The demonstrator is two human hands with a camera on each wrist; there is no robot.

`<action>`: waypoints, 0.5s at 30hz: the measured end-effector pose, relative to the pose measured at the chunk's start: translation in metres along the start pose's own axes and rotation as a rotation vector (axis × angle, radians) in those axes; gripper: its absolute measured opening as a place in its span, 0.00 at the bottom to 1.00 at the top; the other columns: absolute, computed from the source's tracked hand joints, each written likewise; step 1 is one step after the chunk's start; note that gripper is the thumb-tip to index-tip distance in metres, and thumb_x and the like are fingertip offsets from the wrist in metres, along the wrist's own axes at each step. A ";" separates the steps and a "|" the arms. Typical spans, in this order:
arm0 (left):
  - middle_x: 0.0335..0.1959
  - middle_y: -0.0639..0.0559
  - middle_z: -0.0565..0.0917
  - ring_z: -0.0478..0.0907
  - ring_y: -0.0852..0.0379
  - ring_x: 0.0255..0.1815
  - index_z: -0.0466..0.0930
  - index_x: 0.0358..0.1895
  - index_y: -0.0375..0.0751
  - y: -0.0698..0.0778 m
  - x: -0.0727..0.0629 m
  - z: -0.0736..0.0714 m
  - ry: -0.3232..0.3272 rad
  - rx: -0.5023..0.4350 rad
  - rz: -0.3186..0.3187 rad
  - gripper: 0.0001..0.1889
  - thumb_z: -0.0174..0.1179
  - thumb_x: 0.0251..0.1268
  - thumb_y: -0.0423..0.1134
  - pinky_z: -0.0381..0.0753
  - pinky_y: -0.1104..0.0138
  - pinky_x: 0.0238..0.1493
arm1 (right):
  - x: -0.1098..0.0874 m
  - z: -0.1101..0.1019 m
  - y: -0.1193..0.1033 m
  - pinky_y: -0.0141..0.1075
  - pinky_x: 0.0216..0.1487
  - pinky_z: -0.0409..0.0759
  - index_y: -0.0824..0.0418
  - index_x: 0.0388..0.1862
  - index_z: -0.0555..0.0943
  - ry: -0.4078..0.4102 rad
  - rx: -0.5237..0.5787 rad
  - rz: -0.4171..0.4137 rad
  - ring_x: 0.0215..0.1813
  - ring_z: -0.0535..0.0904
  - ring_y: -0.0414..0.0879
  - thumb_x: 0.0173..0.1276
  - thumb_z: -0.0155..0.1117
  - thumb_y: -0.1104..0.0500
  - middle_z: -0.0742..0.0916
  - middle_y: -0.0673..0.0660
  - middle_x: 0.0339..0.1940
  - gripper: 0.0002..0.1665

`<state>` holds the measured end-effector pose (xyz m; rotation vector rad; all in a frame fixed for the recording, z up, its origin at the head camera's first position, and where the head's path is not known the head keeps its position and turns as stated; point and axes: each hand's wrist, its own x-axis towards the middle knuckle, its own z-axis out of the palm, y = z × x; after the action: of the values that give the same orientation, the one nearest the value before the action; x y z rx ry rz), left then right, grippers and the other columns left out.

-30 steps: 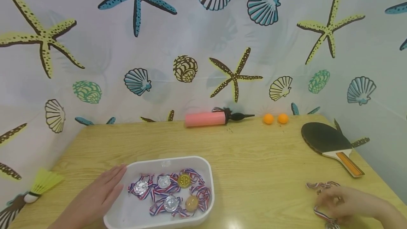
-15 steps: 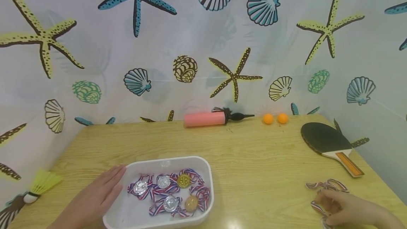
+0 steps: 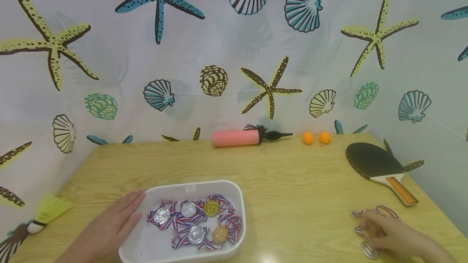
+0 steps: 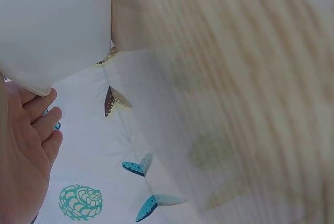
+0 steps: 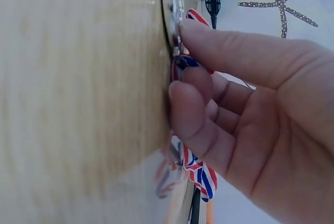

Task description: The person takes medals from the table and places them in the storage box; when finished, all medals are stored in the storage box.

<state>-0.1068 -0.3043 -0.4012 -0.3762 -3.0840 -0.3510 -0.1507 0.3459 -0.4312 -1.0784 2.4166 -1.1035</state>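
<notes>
My left hand [image 3: 104, 228] lies with straight fingers along the left rim of a white tray [image 3: 155, 248]. In the left wrist view its fingertips [image 4: 46, 98] touch the tray's edge. Several medals with red, white and blue ribbons lie in the tray, among them a gold one [image 3: 211, 208] and a silver one [image 3: 161, 216]. At the right of the table my right hand [image 3: 396, 234] pinches another silver medal [image 3: 369, 250] near its ribbon, thumb and curled index finger on it. The medal stays at the table surface; its ribbon [image 3: 388, 212] trails behind the fingers, partly hidden.
A pink hand pump [image 3: 235, 138] and two orange balls [image 3: 308, 138] lie along the back edge. The table tennis bat [image 3: 374, 161] is at the right, beyond my right hand. A yellow shuttlecock [image 3: 51, 210] sits at the left edge. Patterned cloth [image 3: 183, 52] surrounds the table.
My right hand has shifted slightly left, and the silver medal now shows flat beside its thumb. The left hand and tray stay where they were.
</notes>
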 end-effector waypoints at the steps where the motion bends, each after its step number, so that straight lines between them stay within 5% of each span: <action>1: 0.68 0.42 0.61 0.55 0.39 0.67 0.59 0.68 0.37 0.000 0.000 0.000 -0.005 -0.003 -0.004 0.30 0.42 0.71 0.54 0.59 0.45 0.61 | 0.000 0.000 0.001 0.31 0.21 0.68 0.56 0.42 0.69 0.017 -0.024 -0.002 0.28 0.66 0.38 0.60 0.64 0.62 0.71 0.46 0.28 0.15; 4: 0.68 0.42 0.61 0.55 0.39 0.67 0.60 0.68 0.36 0.000 0.000 0.000 0.002 0.000 0.006 0.30 0.43 0.71 0.53 0.60 0.45 0.61 | 0.001 0.000 0.003 0.30 0.22 0.68 0.56 0.44 0.71 0.038 -0.065 -0.039 0.29 0.65 0.37 0.60 0.64 0.63 0.72 0.45 0.28 0.15; 9: 0.68 0.42 0.61 0.55 0.39 0.67 0.60 0.68 0.36 0.000 0.000 0.000 0.006 -0.002 0.008 0.30 0.43 0.71 0.53 0.60 0.45 0.60 | 0.001 -0.004 0.004 0.30 0.28 0.72 0.61 0.49 0.76 -0.080 0.078 -0.059 0.35 0.71 0.35 0.64 0.58 0.69 0.79 0.48 0.35 0.15; 15: 0.68 0.41 0.61 0.55 0.39 0.67 0.60 0.68 0.36 -0.001 0.001 0.000 -0.003 -0.003 0.002 0.31 0.43 0.71 0.53 0.59 0.44 0.61 | -0.001 0.000 -0.008 0.35 0.20 0.64 0.63 0.42 0.70 -0.178 0.234 0.138 0.29 0.67 0.37 0.61 0.60 0.69 0.70 0.52 0.27 0.12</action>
<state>-0.1075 -0.3049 -0.4017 -0.3801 -3.0859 -0.3555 -0.1453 0.3433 -0.4254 -0.8813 2.1276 -1.1564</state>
